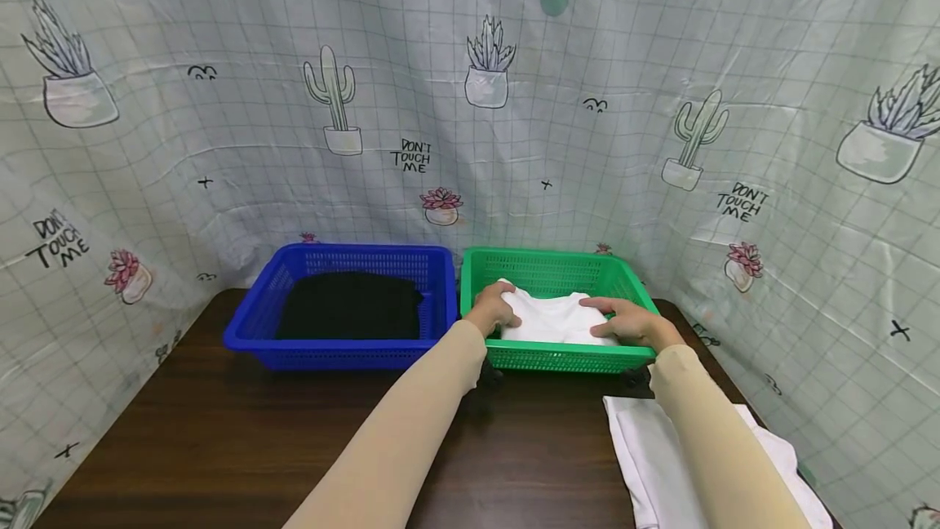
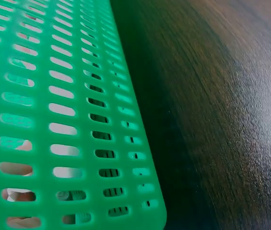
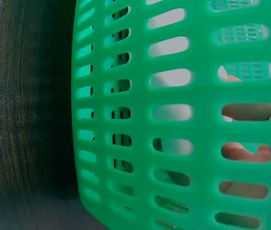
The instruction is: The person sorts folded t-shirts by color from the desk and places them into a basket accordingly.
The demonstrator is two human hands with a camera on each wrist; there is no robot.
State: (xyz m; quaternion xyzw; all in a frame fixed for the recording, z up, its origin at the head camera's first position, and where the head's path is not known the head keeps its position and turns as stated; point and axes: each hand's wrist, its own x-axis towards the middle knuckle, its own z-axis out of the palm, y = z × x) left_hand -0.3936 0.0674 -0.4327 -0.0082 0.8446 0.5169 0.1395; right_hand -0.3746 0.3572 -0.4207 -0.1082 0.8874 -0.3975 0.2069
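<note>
A folded white T-shirt [image 1: 552, 318], its curved neckline toward the back, lies inside the green basket [image 1: 573, 357]. My left hand [image 1: 494, 308] grips its left side, thumb on the near part of the cloth. On the opposite side my right hand [image 1: 630, 323] holds the right edge between thumb and fingers. Both wrist views are mostly filled by the basket's slotted wall [image 2: 39, 108], [image 3: 138, 98]. Through the slots appear white cloth [image 3: 169, 76] and bits of my fingers [image 3: 238, 152]; the fingertips' undersides are hidden.
Left of the green basket stands a blue basket [image 1: 345, 355] with folded black cloth [image 1: 352, 304] in it. More white cloth [image 1: 654, 451] lies at the right front of the dark wooden table [image 1: 220, 439], partly under my right forearm. A cactus-print curtain [image 1: 411, 104] surrounds the table.
</note>
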